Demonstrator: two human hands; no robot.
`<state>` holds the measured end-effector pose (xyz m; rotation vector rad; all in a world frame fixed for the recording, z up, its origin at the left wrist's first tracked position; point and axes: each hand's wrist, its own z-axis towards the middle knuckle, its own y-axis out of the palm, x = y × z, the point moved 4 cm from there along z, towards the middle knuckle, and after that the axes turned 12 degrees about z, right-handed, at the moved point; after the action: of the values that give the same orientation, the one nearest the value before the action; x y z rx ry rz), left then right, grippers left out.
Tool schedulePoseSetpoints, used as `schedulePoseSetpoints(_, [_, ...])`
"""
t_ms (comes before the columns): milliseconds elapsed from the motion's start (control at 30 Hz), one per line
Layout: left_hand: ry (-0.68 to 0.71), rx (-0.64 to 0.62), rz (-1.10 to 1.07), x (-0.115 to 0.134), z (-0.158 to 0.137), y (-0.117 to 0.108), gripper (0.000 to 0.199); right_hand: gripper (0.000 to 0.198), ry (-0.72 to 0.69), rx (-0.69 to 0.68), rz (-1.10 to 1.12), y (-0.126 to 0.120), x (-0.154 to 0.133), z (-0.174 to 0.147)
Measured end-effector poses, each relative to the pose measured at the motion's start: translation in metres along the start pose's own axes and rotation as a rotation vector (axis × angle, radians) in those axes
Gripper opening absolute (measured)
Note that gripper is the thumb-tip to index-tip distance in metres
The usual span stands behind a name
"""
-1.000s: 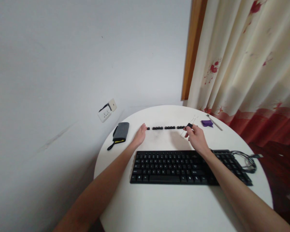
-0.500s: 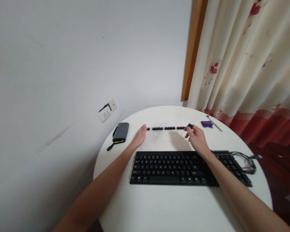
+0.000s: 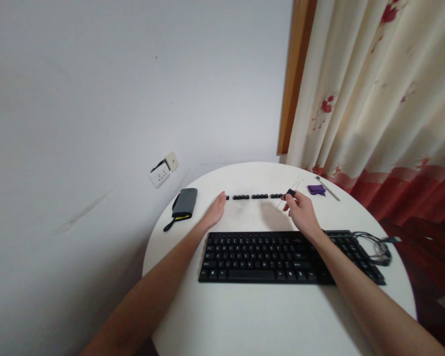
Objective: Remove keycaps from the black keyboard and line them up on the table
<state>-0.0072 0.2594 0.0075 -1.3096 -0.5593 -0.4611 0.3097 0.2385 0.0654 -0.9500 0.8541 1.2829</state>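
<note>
My left hand (image 3: 215,210) stands on its edge on the white table, fingers stretched out together and nothing in it. Its fingertips are beside the leftmost keycap in a row of loose black keycaps (image 3: 241,197), partly covering that keycap. At the row's right end my right hand (image 3: 300,207) is closed in a pinch on what looks like a wire keycap puller (image 3: 290,192), a small black block with thin pale wires showing on both sides. Below both hands lies a black keyboard (image 3: 252,274); my right forearm crosses over its right part and hides some keys.
A grey pouch (image 3: 186,201) with a black loop lies at the left. At the right are a folded purple cloth (image 3: 316,190), a pale-handled brush (image 3: 329,190) and the coiled keyboard cable (image 3: 380,249). Wall and curtain (image 3: 356,99) border the round table (image 3: 259,316).
Both hands keep nearly the same place and pose. The whole view has shifted very slightly.
</note>
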Motion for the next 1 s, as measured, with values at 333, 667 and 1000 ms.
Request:
schedulePoseSetpoints(333, [0.02, -0.421, 0.225, 0.011, -0.036, -0.067, 0.056, 0.038, -0.002, 0.0, -0.01, -0.001, -0.003, -0.001])
schedulePoseSetpoints(667, [0.056, -0.958, 0.219, 0.027, -0.072, -0.073, 0.048, 0.039, -0.017, -0.06, -0.062, 0.012, -0.012, -0.012])
schedulePoseSetpoints(1000, [0.07, -1.02, 0.062, 0.035, -0.075, -0.054, 0.04, 0.036, -0.016, -0.125, 0.0, 0.033, -0.028, -0.033])
